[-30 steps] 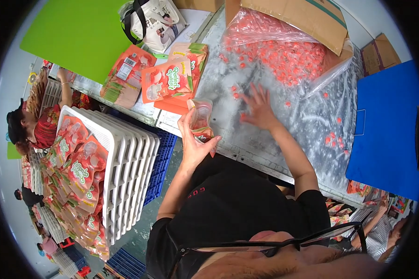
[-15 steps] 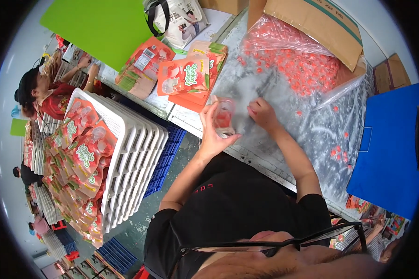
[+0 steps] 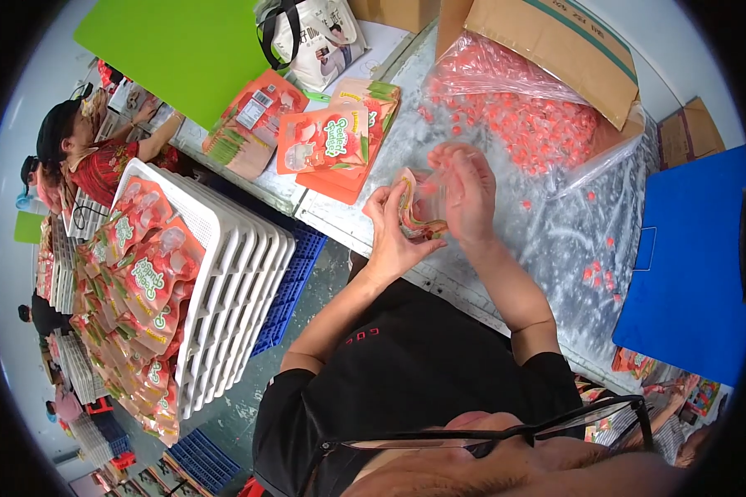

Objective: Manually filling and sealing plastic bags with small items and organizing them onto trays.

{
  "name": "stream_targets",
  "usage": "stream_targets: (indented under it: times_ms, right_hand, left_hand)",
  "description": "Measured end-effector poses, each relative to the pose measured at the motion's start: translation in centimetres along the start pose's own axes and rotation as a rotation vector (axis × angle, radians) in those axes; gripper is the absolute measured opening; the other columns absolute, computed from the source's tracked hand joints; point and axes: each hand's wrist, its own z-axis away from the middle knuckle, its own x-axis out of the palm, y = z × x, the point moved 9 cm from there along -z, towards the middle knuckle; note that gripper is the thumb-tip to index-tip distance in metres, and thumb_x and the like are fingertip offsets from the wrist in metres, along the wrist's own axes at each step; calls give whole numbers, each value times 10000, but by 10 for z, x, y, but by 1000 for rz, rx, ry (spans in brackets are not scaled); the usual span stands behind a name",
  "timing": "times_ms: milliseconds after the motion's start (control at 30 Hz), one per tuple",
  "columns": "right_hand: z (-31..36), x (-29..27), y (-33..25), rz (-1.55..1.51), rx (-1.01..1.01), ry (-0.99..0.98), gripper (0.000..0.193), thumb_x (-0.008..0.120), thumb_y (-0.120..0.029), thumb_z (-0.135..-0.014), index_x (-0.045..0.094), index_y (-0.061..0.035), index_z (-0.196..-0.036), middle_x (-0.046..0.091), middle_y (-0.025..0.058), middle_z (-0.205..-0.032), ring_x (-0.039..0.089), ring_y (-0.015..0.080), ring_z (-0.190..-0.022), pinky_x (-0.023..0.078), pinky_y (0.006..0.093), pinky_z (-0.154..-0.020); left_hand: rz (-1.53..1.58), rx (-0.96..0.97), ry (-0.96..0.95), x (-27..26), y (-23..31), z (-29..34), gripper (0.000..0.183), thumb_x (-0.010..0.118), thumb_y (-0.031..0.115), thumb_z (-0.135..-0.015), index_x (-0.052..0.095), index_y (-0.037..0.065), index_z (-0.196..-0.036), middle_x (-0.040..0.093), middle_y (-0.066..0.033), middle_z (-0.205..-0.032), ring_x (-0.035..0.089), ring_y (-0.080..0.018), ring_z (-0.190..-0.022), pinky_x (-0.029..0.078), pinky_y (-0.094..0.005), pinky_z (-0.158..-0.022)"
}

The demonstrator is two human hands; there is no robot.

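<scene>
My left hand (image 3: 392, 236) grips a red and tan pouch (image 3: 408, 205) by its side, with the pouch's mouth spread wide. Right against that mouth is my right hand (image 3: 472, 199), cupped with its fingers stretched out; its palm side is partly hidden and slightly blurred. Beyond both hands, a heap of small red wrapped pieces (image 3: 532, 132) spills from a clear plastic liner onto the metal table (image 3: 547, 240). Flat red pouches (image 3: 323, 145) lie in a pile to the left of my hands.
A stack of white plastic trays (image 3: 240, 273), topped with filled pouches (image 3: 145, 282), stands left of the table. A cardboard box (image 3: 555, 50) leans over the heap. A blue panel (image 3: 688, 273) borders the right, a green board (image 3: 174, 58) the far left. Another person (image 3: 99, 161) works beyond the trays.
My right hand has come up from the table to the pouch's mouth and its fingers have spread out. The pouch in my left hand has moved slightly right and tilted.
</scene>
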Motion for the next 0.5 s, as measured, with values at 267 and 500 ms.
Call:
stream_targets:
  times_ms: [267, 500]
  right_hand:
    - [9, 2, -2, 136, 39, -100, 218, 534, -171, -1013, 624, 2, -1111, 639, 84, -1098, 589, 131, -1006, 464, 296, -928]
    - [5, 19, -15, 80, 31, -184, 229, 521, -169, -996, 623, 10, -1096, 626, 112, -1143, 588, 180, -1067, 456, 342, -960]
  left_hand:
    - [-52, 30, 11, 4, -1, 2, 1254, 993, 165, -492, 228, 94, -1482, 281, -203, -1319, 361, -391, -1264, 412, -462, -1075]
    - [59, 39, 69, 3, 2, 1, 1306, 986, 117, -474, 183, 86, -1503, 263, -208, -1327, 332, -396, -1274, 398, -472, -1067]
